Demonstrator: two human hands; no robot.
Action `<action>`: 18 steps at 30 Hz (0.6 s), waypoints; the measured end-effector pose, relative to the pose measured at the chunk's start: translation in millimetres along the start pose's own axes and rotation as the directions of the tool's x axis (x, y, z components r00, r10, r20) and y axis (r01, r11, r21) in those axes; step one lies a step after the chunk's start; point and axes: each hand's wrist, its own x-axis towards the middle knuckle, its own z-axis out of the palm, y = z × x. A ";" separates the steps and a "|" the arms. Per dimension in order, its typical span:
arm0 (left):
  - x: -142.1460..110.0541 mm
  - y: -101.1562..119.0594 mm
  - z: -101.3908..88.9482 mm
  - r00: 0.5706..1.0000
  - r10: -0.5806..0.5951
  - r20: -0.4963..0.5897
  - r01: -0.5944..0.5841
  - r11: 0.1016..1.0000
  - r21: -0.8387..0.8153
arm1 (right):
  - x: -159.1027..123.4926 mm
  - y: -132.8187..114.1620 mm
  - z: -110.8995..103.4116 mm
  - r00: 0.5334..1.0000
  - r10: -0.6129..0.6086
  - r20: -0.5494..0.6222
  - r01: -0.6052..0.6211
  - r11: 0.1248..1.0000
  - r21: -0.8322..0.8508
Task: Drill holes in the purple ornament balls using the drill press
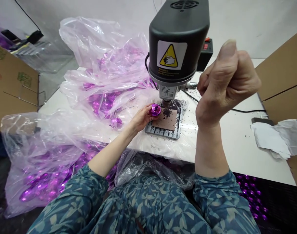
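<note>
My left hand holds a shiny purple faceted ball between thumb and fingers, just left of and below the chuck of a black drill press. Under the ball, a brown square board with a small dark hole lies on the press's grey slotted base. Dark shavings cover part of the base and board. My right hand is a raised fist, thumb up, on the right of the press near its silver side shaft. Whatever the fist grips is hidden.
Clear plastic bags of purple balls spread over the left of the white table and past its front edge. Crumpled white paper lies at the right. Cardboard boxes flank both sides. A black cable crosses the table.
</note>
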 end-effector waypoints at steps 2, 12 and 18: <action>1.9 -0.8 2.8 0.999 -0.031 -0.015 0.031 0.999 -0.033 | 0.6 0.7 0.3 1.000 0.009 0.007 -0.009 1.000 -0.026; 1.9 -2.9 -3.7 0.997 -0.082 0.003 0.083 0.997 -0.009 | -3.5 3.2 0.0 0.998 0.056 0.029 -0.053 0.995 -0.090; -73.4 -17.4 -3.5 0.803 -0.306 0.511 0.155 0.936 0.317 | 0.7 0.7 -20.4 0.838 0.315 0.445 -0.157 0.921 -0.358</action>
